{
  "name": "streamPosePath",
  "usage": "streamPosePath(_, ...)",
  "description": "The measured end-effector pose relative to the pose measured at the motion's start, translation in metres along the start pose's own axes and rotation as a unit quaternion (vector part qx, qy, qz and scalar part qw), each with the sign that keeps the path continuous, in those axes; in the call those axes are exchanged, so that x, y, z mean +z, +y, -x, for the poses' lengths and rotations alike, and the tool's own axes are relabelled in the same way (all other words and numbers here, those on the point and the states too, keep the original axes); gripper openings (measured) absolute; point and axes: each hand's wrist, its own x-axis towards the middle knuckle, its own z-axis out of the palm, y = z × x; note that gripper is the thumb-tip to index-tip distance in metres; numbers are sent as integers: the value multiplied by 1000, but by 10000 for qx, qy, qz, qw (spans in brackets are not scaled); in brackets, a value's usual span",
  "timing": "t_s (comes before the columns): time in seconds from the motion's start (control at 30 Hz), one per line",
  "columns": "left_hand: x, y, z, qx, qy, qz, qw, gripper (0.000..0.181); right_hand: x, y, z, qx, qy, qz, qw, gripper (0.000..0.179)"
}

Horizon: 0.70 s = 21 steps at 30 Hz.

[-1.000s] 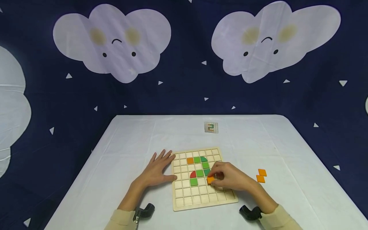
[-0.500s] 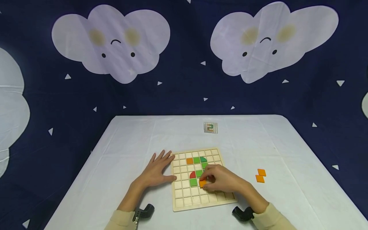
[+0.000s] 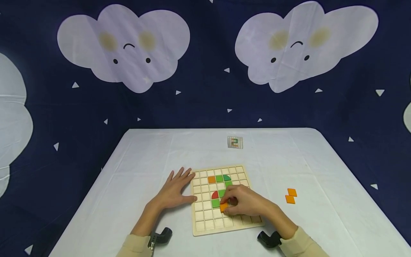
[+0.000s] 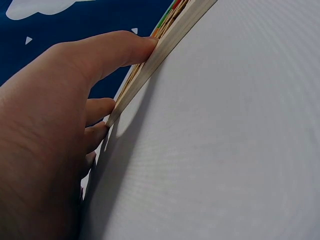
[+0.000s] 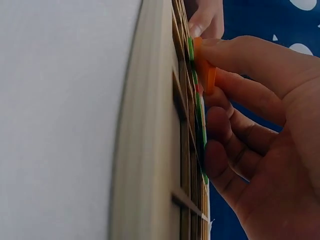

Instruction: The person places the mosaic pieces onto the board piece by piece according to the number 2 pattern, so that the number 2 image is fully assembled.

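A wooden grid board (image 3: 208, 225) lies on the table, with orange, green and red tiles set in some cells. My left hand (image 3: 174, 191) rests at its left edge, fingers spread; in the left wrist view the thumb (image 4: 142, 48) touches the rim. Over the board's middle, my right hand (image 3: 247, 200) pinches an orange square tile (image 3: 223, 207) between thumb and fingers. That orange tile (image 5: 202, 65) stands tilted against the board in the right wrist view. Beside it sits a green square tile (image 3: 216, 203), below a red quarter-circle tile (image 3: 214, 195). The right hand hides some cells.
Two more orange tiles (image 3: 291, 196) lie on the white tablecloth to the right, corners touching. Farther back is a small pattern card (image 3: 235, 142) showing a grid with a coloured figure. A dark blue cloth with clouds (image 3: 205, 107) hangs behind the table.
My right hand has moved left and slightly nearer across the board with the orange tile, stopping beside the lower green tile. My left hand has stayed in place.
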Motion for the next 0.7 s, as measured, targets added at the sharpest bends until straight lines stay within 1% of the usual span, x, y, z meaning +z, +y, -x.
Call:
streamPosePath(0.27,-1,-1,0,40,10,-7,10000,92,0,-4,-2,-141,-8,-114,9998,19)
streamPosePath(0.4,-1,-1,-1,13,7,-33,10000,92,3,-9,-5,-181,-92,-195,9996,18)
streamPosePath(0.57,0,-1,-1,-42,-55,-17,10000,92,8,-14,-11,-212,-261,31,9994,17)
streamPosePath(0.7,0,-1,0,-7,-28,-6,10000,91,12,-17,-15,-247,-331,215,9989,19)
